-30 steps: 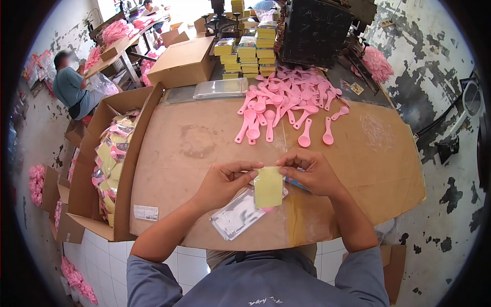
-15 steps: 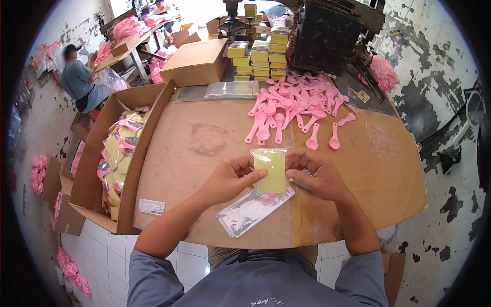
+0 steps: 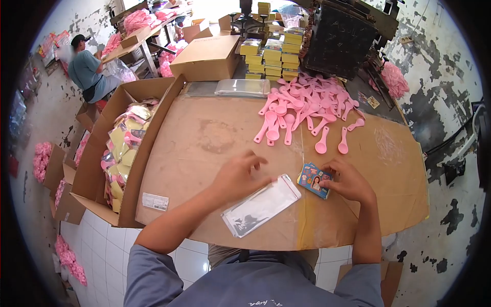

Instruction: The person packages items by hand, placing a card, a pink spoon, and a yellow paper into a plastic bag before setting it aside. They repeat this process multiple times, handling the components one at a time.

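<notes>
The person sits at a table [image 3: 204,138] covered in brown cardboard. The left hand [image 3: 239,176] is loose and open, with its fingers spread, and it holds nothing. Its fingertips rest at the top edge of the clear bags [image 3: 261,204], a flat pile that lies slanted near the front of the table. The right hand [image 3: 352,183] is on the other side. Its fingertips touch the picture cards [image 3: 313,180], a small pile just beside the top corner of the clear bags. It is hard to tell if the fingers pinch a card or only press on the pile.

This looks like the start of filling 1 bag. The right hand goes for 1 card and the left hand goes for 1 bag.

The next move calls for care. The cards are thin and stacked, so the fingers need to slide off only the top 1. The bags look slippery and may stick together, so the left hand needs to peel off just 1 and open its mouth.

The pink spoons [image 3: 307,107] lie in a heap farther back, well apart from both hands. A big open box [image 3: 89,174] on the left holds filled packs [image 3: 123,148].
</notes>
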`<control>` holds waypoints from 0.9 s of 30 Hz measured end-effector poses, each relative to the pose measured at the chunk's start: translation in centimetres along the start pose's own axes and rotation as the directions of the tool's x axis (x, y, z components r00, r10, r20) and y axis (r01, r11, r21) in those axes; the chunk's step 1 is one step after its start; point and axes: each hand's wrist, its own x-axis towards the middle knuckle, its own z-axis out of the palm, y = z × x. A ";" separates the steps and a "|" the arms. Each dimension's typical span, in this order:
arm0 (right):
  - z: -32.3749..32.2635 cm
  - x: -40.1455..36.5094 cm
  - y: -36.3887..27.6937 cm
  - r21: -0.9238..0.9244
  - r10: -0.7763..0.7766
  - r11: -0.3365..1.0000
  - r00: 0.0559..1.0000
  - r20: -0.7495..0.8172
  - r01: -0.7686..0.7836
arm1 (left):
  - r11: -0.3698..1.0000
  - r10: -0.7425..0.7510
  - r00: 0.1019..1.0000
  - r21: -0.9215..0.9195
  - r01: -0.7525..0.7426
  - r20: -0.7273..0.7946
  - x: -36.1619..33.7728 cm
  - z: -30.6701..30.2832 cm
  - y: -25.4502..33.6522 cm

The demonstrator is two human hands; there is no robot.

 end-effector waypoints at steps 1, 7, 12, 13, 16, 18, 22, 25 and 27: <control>0.0 0.0 0.0 0.041 0.018 0.999 1.000 0.003 -0.018 | 0.996 0.061 0.998 0.058 -0.063 0.033 -0.3 1.0 -0.3; -0.2 0.4 1.0 0.225 0.129 0.968 0.990 -0.054 -0.114 | 0.999 0.044 0.988 -0.033 -0.039 0.148 -0.3 2.0 -0.5; 0.0 0.5 1.4 0.223 0.095 0.974 0.975 -0.200 -0.050 | 0.954 -0.110 0.985 -0.264 0.141 0.131 -0.4 2.1 -0.4; 0.1 0.3 1.1 0.371 0.079 0.928 0.986 -0.144 -0.020 | 0.953 -0.117 0.983 -0.262 0.151 0.141 -0.4 2.0 -0.4; 1.2 -0.2 -0.9 0.595 -0.111 0.797 0.994 -0.024 0.104 | 0.955 -0.138 0.975 -0.237 0.178 0.174 -0.4 1.5 0.2; 2.5 0.0 -2.2 0.510 -0.368 0.807 0.929 0.041 0.297 | 0.961 -0.157 0.967 -0.194 0.196 0.199 -0.4 1.2 0.6; 4.7 0.6 -3.5 0.210 -0.471 0.873 0.874 0.122 0.441 | 0.906 -0.105 0.993 -0.405 0.120 0.058 -0.5 1.6 -0.3; 4.8 0.5 -3.6 0.230 -0.450 0.878 0.888 0.097 0.420 | 0.729 -0.054 0.998 -0.682 0.062 0.032 0.0 1.8 -1.4; 4.6 0.4 -3.7 0.326 -0.414 0.865 0.909 0.039 0.381 | 0.540 -0.071 0.992 -0.831 0.129 0.108 0.0 1.0 -0.6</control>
